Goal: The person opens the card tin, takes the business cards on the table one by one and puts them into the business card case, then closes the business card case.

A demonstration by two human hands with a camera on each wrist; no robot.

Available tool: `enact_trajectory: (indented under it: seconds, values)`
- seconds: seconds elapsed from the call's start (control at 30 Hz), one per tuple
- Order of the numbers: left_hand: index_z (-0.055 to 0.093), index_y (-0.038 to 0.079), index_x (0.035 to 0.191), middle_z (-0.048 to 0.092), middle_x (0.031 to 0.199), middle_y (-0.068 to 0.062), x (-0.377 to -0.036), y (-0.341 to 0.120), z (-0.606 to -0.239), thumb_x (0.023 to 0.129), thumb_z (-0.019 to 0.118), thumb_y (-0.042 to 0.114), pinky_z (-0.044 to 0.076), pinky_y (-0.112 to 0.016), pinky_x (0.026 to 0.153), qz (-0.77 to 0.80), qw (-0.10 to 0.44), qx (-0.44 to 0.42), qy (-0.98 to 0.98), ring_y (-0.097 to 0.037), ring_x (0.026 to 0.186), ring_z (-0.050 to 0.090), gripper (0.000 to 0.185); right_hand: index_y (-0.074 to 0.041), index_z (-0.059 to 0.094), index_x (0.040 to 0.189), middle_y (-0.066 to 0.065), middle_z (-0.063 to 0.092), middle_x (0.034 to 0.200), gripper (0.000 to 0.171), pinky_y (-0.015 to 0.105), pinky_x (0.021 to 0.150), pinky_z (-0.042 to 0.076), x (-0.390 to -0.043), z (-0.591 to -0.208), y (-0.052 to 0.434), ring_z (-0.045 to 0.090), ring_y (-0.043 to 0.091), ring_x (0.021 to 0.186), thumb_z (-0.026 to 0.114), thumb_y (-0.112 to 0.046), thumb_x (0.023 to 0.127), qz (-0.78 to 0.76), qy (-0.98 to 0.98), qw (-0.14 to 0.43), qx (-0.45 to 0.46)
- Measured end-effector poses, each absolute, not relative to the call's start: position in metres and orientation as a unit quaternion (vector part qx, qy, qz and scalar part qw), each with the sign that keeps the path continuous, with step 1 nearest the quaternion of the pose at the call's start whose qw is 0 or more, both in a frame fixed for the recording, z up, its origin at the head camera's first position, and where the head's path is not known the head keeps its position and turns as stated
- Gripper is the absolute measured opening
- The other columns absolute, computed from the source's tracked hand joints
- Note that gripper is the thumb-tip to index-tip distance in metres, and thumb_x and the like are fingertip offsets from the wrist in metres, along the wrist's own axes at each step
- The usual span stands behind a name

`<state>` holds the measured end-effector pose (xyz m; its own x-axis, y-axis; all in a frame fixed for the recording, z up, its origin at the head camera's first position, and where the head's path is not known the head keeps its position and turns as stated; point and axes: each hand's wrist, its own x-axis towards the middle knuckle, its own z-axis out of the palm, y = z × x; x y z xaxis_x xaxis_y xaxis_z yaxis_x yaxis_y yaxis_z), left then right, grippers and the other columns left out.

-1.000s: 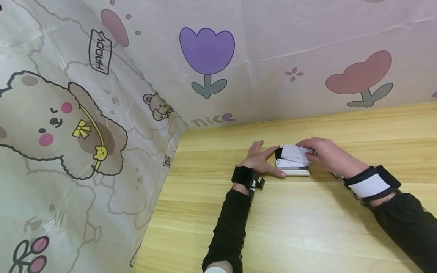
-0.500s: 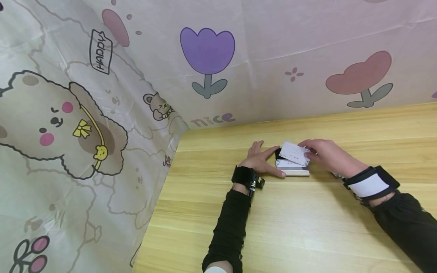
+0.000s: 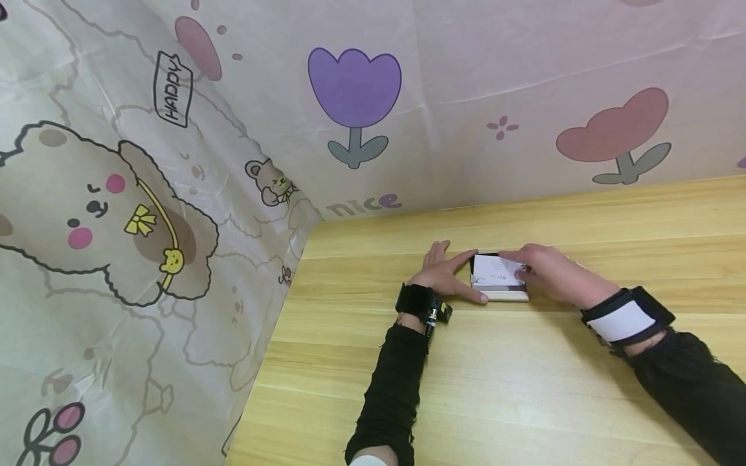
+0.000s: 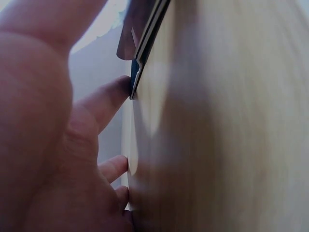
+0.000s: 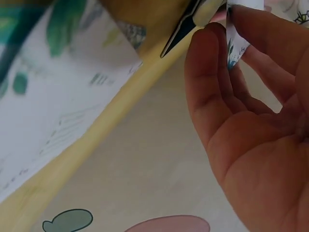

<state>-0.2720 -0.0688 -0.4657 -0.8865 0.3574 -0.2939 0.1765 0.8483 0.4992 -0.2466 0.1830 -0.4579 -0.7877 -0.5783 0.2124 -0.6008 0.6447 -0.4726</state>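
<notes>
A white printed card (image 3: 495,268) lies nearly flat over a small shallow case (image 3: 508,296), dark inside with a pale near edge. My right hand (image 3: 550,273) pinches the card's right end between thumb and fingers. In the right wrist view a corner of the card (image 5: 235,46) with a leaf print shows between the fingertips. My left hand (image 3: 443,275) is spread at the case's left side, its thumb at the near corner and its index finger at the far corner. The left wrist view shows a finger touching the dark edge of the case (image 4: 136,77).
Another white card (image 5: 63,106) with green leaf prints lies near the right wrist in the right wrist view. The wooden table (image 3: 466,382) meets a patterned cloth (image 3: 443,129) behind and at the left. Both wrists wear black straps.
The held card was raised and tilted over the case; it has come down and straightened, lying more level with the case. My right hand has lowered slightly. The left hand stays put.
</notes>
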Motion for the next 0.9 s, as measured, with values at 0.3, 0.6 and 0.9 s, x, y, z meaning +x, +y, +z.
enact_trajectory:
  seconds: [0.3,0.6,0.9]
  values:
    - [0.034,0.053,0.157,0.0,0.174,0.001,-0.2707,-0.0687,-0.4657,0.069,0.09,0.061,0.017,-0.062,0.122,0.23,0.193,0.142,0.943,-0.02,0.158,-0.006,0.105,0.009,0.065,0.124,0.024,0.07,0.115,0.036,0.052,0.082,0.057,-0.2459,-0.4612,0.1787,0.068,0.032,0.098,0.075,0.007,0.089,0.268,-0.913,0.012,0.307]
    - [0.033,0.053,0.158,0.001,0.173,0.0,-0.2715,-0.0708,-0.4659,0.069,0.09,0.061,0.017,-0.062,0.122,0.23,0.192,0.148,0.942,-0.021,0.158,-0.005,0.106,0.008,0.067,0.124,0.024,0.07,0.117,0.037,0.053,0.084,0.057,-0.2469,-0.4621,0.1787,0.068,0.034,0.103,0.076,0.007,0.089,0.263,-0.911,0.021,0.318]
    - [0.033,0.055,0.157,0.001,0.173,0.001,-0.2746,-0.0704,-0.4682,0.068,0.091,0.062,0.016,-0.061,0.123,0.227,0.194,0.15,0.943,-0.021,0.158,-0.007,0.107,0.009,0.065,0.124,0.023,0.07,0.111,0.039,0.049,0.078,0.057,-0.2481,-0.4656,0.1785,0.066,0.029,0.092,0.079,0.002,0.088,0.266,-0.911,0.036,0.312]
